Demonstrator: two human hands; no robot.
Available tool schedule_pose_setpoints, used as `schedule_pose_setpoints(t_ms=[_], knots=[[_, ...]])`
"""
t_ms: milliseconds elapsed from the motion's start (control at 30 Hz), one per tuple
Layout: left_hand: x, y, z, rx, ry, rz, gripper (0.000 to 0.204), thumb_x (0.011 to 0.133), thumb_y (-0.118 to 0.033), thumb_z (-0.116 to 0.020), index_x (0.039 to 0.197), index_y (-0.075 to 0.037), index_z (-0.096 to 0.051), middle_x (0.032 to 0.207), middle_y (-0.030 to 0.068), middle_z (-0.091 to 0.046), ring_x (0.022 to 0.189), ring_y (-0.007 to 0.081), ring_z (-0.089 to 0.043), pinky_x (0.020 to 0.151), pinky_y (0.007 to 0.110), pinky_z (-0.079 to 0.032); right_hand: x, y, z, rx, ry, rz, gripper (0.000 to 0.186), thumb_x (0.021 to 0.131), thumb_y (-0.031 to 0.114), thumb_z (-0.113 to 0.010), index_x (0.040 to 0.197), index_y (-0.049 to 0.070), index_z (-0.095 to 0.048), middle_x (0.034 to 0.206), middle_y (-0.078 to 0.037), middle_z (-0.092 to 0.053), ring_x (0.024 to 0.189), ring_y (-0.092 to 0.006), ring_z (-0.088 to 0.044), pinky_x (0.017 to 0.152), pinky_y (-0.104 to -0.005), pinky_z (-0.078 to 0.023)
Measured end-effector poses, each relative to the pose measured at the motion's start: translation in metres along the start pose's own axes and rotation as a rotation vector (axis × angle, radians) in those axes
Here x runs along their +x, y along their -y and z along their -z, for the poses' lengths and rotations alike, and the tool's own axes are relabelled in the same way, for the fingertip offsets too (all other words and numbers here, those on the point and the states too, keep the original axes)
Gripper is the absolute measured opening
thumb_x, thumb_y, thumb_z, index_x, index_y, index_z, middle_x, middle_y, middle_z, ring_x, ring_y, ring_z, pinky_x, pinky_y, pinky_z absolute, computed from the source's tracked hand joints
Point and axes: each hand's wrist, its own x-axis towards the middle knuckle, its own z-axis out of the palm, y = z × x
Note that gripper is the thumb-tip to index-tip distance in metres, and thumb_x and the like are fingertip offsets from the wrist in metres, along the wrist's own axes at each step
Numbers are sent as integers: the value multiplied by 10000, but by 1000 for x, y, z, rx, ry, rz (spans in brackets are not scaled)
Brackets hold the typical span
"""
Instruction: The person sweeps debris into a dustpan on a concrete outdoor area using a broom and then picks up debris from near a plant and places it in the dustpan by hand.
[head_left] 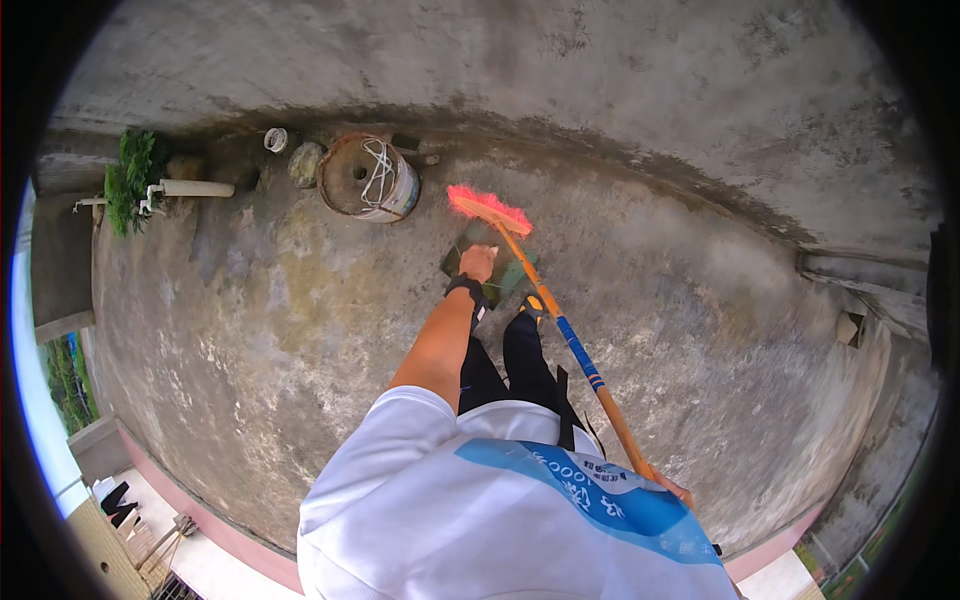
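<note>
A broom with an orange handle, a blue-wrapped section and pink-red bristles slants across the view, its head near the ground ahead of me. Beside my right side, my right hand is partly visible, closed around the upper end of the handle. My left arm reaches forward and down, a dark band at the wrist. The fingers of my left hand are curled closed, just left of the broom head. A flat dark-greenish piece shows below and around that hand; its kind is unclear, and whatever the fingers hold is hidden.
A worn round bucket with a white cord on it stands ahead, near a rounded stone and a small white container. Further left are a pale pipe and a green plant. A concrete wall borders the stained floor.
</note>
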Motion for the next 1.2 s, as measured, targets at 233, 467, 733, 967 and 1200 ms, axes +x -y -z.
schedule_pose_setpoints(t_ms=[233, 467, 733, 967, 1200], knots=[[-8, 3, -2, -68, -39, 189, 274, 799, -266, -462, 689, -51, -591, 659, 174, -548, 630, 335, -524, 583, 407, -423, 82, 54, -5, -278, 57, -42, 597, 776, 4, -414, 1305, 141, -173, 489, 45, -325, 345, -45, -286, 308, -211, -244], [2, 7, -1, -107, 40, 196, 246, 799, -253, -457, 770, -68, -616, 680, 162, -570, 639, 326, -538, 588, 394, -432, 69, 43, -2, -255, 161, -173, 608, 768, -32, -408, 1302, 157, -187, 543, 31, -361, 398, -54, -321, 334, -202, -266], [-21, 12, 24, -147, 75, 50, 194, 802, -224, -460, 774, -96, -602, 674, 145, -564, 504, 242, -539, 497, 357, -435, -19, 24, -4, 44, 12, -174, 519, 721, -63, -439, 1224, 21, -344, 713, -31, -545, 565, -64, -476, 510, -170, -379], [-133, 51, 59, -260, 275, 283, 305, 785, -292, -463, 724, 3, -515, 665, 213, -529, 673, 368, -511, 596, 422, -394, -36, -10, -14, -15, -29, -18, 575, 728, -62, -417, 1259, 122, -299, 481, 45, -316, 333, -30, -224, 284, -176, -166], [-319, 153, 76, 155, 650, 369, 319, 787, -312, -490, 924, -34, -569, 878, 177, -565, 848, 318, -530, 719, 397, -412, -41, -42, -42, 114, -27, 112, 543, 771, -19, -384, 1277, 132, -254, 486, 63, -236, 339, -20, -210, 279, -157, -162]])
